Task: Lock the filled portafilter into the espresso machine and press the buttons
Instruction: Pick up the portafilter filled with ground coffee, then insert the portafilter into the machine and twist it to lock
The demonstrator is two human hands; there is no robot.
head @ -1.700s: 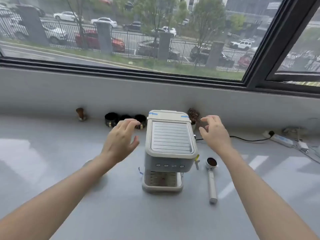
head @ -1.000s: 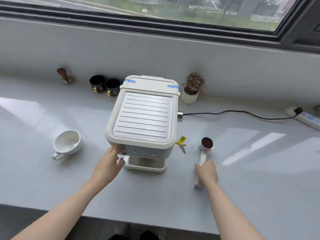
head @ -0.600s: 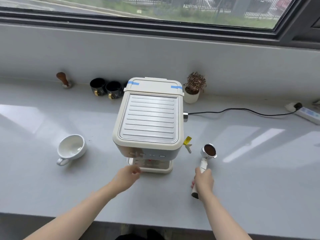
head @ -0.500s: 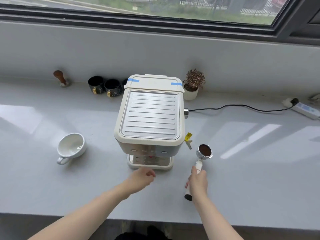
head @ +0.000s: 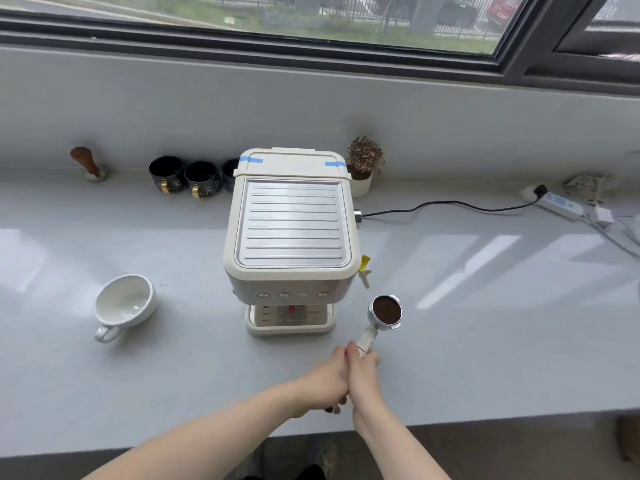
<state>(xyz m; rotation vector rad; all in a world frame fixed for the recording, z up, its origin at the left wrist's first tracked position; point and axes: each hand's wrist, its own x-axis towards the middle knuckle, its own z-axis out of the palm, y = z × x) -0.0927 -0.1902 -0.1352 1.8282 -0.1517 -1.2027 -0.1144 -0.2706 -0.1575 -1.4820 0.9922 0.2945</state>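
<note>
A cream espresso machine (head: 292,233) stands mid-counter, with a row of small buttons (head: 293,294) on its front and a drip tray (head: 290,320) below. The portafilter (head: 385,311), its basket full of dark ground coffee, is lifted off the counter just right of the machine's front. Its white handle (head: 366,339) runs back toward me. My right hand (head: 363,374) is wrapped around that handle. My left hand (head: 327,379) presses against the right one and closes on the handle's lower end.
A white cup (head: 124,304) lies tilted to the left of the machine. Dark cups (head: 185,176), a wooden tamper (head: 88,164) and a small potted plant (head: 363,166) line the back wall. A black cord (head: 450,204) runs right to a power strip (head: 557,202). The counter's front edge is near me.
My right hand took the portafilter handle and lifted it off the counter. My left hand left the machine's front and joined the right one on the handle.
</note>
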